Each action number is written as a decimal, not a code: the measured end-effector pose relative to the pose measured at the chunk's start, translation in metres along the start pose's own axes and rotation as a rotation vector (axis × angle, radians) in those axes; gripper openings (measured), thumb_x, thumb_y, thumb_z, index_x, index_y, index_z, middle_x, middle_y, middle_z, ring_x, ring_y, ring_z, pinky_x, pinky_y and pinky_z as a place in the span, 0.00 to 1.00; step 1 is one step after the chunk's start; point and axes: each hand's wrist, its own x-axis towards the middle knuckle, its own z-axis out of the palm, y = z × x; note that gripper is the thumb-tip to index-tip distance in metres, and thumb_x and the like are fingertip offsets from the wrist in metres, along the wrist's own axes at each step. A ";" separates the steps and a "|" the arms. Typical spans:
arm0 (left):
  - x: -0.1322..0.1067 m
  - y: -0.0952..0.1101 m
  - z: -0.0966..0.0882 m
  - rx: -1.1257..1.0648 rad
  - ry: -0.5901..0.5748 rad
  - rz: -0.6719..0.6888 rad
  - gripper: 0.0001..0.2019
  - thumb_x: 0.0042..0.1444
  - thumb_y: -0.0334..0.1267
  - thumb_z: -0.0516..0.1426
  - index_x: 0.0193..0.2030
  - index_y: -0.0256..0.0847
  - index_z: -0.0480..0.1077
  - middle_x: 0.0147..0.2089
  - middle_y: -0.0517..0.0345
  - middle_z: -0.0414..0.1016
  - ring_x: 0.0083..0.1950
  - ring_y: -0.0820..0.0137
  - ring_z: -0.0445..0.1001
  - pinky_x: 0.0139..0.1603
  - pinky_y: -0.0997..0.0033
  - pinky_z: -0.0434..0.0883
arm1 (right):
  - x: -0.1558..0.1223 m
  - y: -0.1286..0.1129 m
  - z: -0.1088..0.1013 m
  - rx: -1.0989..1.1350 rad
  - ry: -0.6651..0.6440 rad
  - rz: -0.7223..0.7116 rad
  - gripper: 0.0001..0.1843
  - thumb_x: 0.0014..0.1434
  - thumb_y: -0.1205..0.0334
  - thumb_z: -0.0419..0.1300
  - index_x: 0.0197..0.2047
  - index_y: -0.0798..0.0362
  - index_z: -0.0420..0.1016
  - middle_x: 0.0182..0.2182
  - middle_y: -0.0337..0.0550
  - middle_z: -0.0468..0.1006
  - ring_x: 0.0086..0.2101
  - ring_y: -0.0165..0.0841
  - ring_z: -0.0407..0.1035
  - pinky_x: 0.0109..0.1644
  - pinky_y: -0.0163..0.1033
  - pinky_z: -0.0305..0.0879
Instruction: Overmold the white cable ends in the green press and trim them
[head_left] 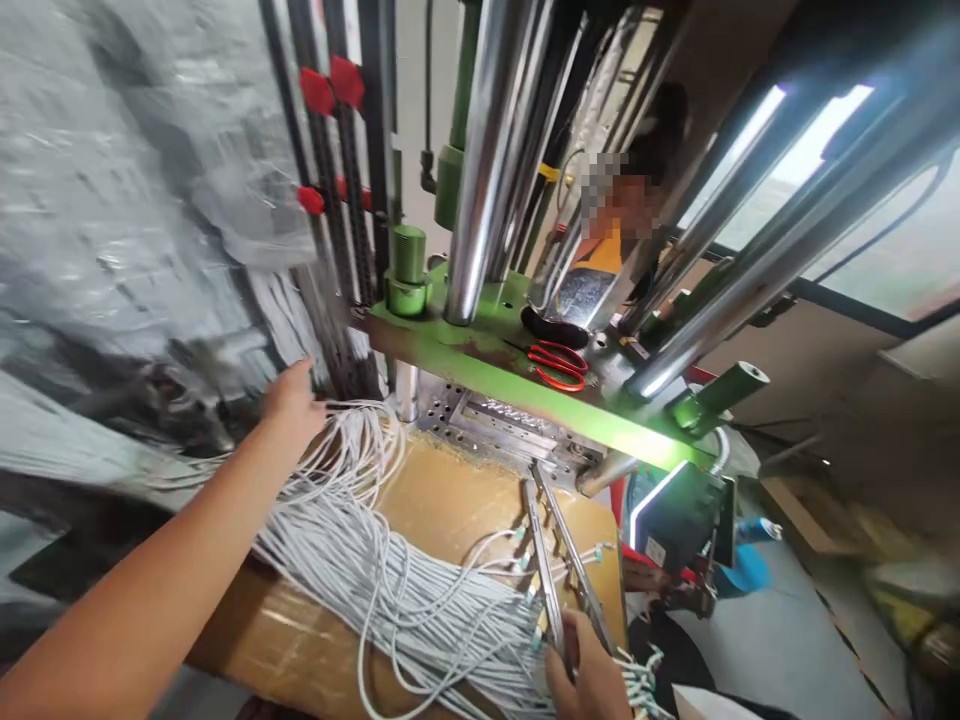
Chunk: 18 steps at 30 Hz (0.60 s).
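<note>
My left hand (pixel 292 405) reaches to the far left of the work surface, its fingers closed around white cables (pixel 360 430) where they loop beside the machine; the grip is partly blurred. Many more cables lie in a thick bundle across the brown board (pixel 442 500). At the lower right, my right hand (pixel 585 670) is closed around the near end of a pair of long metal bars (pixel 546 570). These bars lean forward toward the press, with cable ends bearing small teal and white tips beside them. Beyond their far ends is a metal mould (pixel 502 425) under the green plate.
A green press plate (pixel 480 365) with upright steel columns (pixel 487 160) stands ahead. Red-handled scissors (pixel 559 365) lie on it. Plastic-wrapped material (pixel 150 200) fills the left. Another person (pixel 607 250) is behind the press. A blue can (pixel 759 530) is at right.
</note>
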 end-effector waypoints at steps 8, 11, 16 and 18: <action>-0.145 -0.022 0.072 0.059 -0.911 0.052 0.32 0.47 0.46 0.65 0.60 0.45 0.66 0.65 0.49 0.63 0.60 0.54 0.67 0.58 0.54 0.68 | 0.014 -0.024 -0.031 0.322 -0.129 0.119 0.38 0.48 0.56 0.62 0.60 0.63 0.65 0.30 0.44 0.78 0.30 0.37 0.72 0.37 0.37 0.70; -0.161 -0.034 0.098 0.141 -1.053 0.166 0.47 0.40 0.42 0.69 0.68 0.47 0.55 0.72 0.49 0.46 0.70 0.52 0.52 0.65 0.52 0.62 | 0.027 -0.039 -0.038 0.343 -0.171 0.053 0.35 0.48 0.59 0.62 0.60 0.60 0.67 0.28 0.41 0.76 0.29 0.35 0.70 0.35 0.36 0.69; -0.147 -0.033 0.102 0.182 -0.971 0.316 0.40 0.43 0.41 0.67 0.65 0.48 0.61 0.71 0.50 0.49 0.70 0.53 0.51 0.66 0.55 0.60 | 0.057 -0.068 -0.053 0.407 -0.275 -0.038 0.31 0.45 0.64 0.64 0.56 0.54 0.73 0.29 0.39 0.79 0.28 0.35 0.70 0.31 0.36 0.68; -0.136 -0.029 0.098 0.260 -0.892 0.420 0.35 0.45 0.42 0.66 0.62 0.48 0.65 0.70 0.51 0.51 0.69 0.54 0.54 0.67 0.56 0.58 | 0.075 -0.073 -0.056 0.380 -0.298 -0.088 0.30 0.46 0.64 0.64 0.55 0.53 0.73 0.30 0.39 0.80 0.29 0.36 0.71 0.33 0.37 0.69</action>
